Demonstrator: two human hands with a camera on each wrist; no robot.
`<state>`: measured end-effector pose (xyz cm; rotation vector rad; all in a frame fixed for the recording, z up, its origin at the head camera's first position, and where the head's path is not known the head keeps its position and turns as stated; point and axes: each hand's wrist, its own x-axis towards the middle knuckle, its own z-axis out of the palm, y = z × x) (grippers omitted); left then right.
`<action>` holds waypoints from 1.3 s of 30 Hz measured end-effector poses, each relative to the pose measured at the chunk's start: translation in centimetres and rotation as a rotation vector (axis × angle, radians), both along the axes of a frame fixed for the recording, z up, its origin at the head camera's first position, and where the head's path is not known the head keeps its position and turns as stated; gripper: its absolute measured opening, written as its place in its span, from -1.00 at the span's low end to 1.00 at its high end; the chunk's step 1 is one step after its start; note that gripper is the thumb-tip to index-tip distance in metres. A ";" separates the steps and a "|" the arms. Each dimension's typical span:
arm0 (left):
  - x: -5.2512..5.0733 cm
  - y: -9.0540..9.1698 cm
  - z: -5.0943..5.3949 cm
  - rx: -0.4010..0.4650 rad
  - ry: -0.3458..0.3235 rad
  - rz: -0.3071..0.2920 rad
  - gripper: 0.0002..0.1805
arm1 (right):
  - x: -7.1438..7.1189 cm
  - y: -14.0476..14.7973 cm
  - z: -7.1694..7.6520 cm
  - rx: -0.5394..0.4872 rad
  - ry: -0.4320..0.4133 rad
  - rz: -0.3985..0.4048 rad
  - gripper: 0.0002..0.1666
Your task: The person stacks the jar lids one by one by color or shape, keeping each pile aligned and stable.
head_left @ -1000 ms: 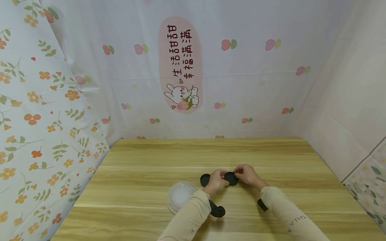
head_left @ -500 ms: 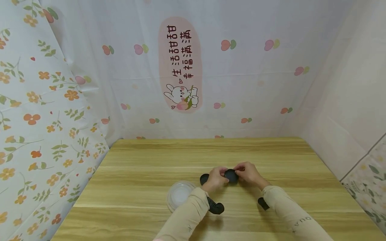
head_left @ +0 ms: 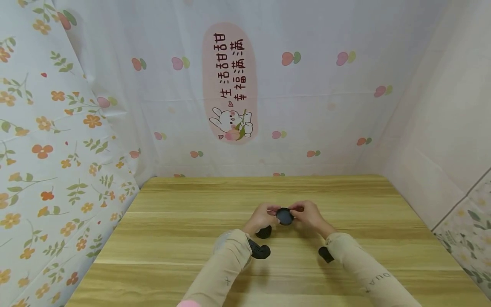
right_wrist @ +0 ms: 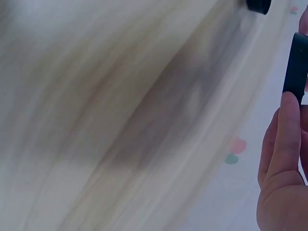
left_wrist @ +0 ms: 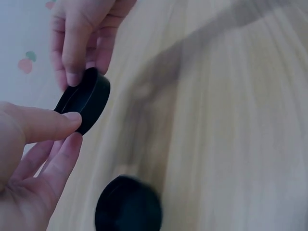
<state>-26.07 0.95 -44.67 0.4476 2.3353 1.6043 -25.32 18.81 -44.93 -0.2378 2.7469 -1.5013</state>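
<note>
A round, shallow black lid-like piece with a raised rim is held up off the table between both hands. My left hand pinches one edge, its thumb on the rim and fingers beneath in the left wrist view. The opposite edge is pinched by my right hand; in the right wrist view its fingers bend round the black piece. A second round black piece, cup-like with a wall, lies on the table close to the left hand, partly covered by it in the head view.
A clear round plastic container or lid sits on the wooden table, mostly hidden by the left sleeve. Black devices hang at the left wrist and right wrist. Patterned cloth stands behind the table and along both sides.
Both hands have lifted the round black piece and carried it left and away from me. The left forearm now covers most of the clear plastic piece, and more of the second black piece shows.
</note>
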 end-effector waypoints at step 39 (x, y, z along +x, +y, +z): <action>0.0 -5.8 0.2 -0.065 -0.022 -0.020 -0.58 | 0.0 -5.8 -1.4 -0.063 -0.011 0.016 -0.90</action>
